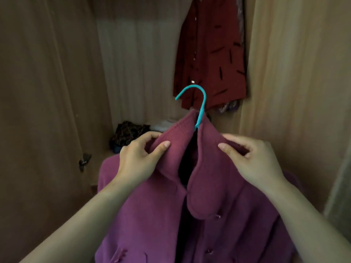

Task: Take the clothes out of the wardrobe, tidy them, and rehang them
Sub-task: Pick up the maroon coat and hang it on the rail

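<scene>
The purple coat (152, 221) sits on a teal hanger (201, 105), held up in front of the open wardrobe (57, 73), with the hook standing free above the collar. The left grip (140, 158) pinches the collar flap on its side between thumb and fingers, and the right grip (252, 160) pinches the other flap likewise. Behind, a red garment (212, 54) hangs inside the wardrobe at the right, and a dark patterned heap (127, 134) lies on its floor.

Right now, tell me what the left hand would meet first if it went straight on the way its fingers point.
The left hand pinches the purple coat's collar, so that fabric comes first; past it, probably the neck of the teal hanger, though depth is hard to judge.
</scene>
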`<act>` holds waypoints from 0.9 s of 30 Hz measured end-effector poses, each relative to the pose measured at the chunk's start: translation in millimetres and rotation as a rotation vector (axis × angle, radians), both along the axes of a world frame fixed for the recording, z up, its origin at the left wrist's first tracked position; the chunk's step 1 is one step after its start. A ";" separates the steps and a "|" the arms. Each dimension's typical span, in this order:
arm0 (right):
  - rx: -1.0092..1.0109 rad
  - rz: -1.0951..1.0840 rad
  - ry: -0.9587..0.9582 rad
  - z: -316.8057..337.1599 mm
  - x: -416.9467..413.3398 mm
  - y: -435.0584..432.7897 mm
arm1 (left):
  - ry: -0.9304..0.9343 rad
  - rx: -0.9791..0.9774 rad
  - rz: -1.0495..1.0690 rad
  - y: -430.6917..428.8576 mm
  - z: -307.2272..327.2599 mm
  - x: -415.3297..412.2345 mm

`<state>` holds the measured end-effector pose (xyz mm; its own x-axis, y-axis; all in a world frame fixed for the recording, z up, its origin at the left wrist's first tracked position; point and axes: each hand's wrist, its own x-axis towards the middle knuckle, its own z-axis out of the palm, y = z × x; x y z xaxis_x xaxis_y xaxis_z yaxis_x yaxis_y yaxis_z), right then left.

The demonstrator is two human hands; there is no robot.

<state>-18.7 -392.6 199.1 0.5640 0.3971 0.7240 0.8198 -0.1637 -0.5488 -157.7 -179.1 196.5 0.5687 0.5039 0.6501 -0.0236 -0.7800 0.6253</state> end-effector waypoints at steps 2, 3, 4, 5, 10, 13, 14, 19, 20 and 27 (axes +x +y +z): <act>0.041 -0.002 -0.056 22.3 39.1 36.4 | -0.035 0.038 0.032 34.2 22.8 35.3; 0.059 -0.008 -0.089 33.8 59.0 54.1 | -0.052 0.060 0.042 51.0 34.7 54.0; 0.077 -0.011 -0.129 46.7 78.4 71.5 | -0.070 0.079 0.049 67.5 47.5 73.1; 0.096 -0.008 -0.166 60.7 98.4 88.6 | -0.087 0.095 0.058 83.8 61.9 92.2; 0.181 -0.002 -0.352 146.6 193.2 169.6 | -0.192 0.145 0.091 160.4 146.5 185.1; 0.158 -0.008 -0.444 195.6 238.8 202.5 | -0.299 0.152 0.086 203.5 195.9 228.7; 0.140 -0.008 -0.473 210.0 252.0 208.8 | -0.335 0.148 0.074 217.1 211.0 241.6; 0.035 -0.126 -0.600 257.0 307.2 220.5 | -0.476 0.103 -0.048 282.4 264.9 303.3; 0.016 -0.155 -0.615 263.1 315.0 222.8 | -0.492 0.101 -0.069 292.4 271.8 315.7; -0.026 -0.308 -0.665 302.6 345.0 253.3 | -0.519 0.085 -0.276 344.4 311.7 408.7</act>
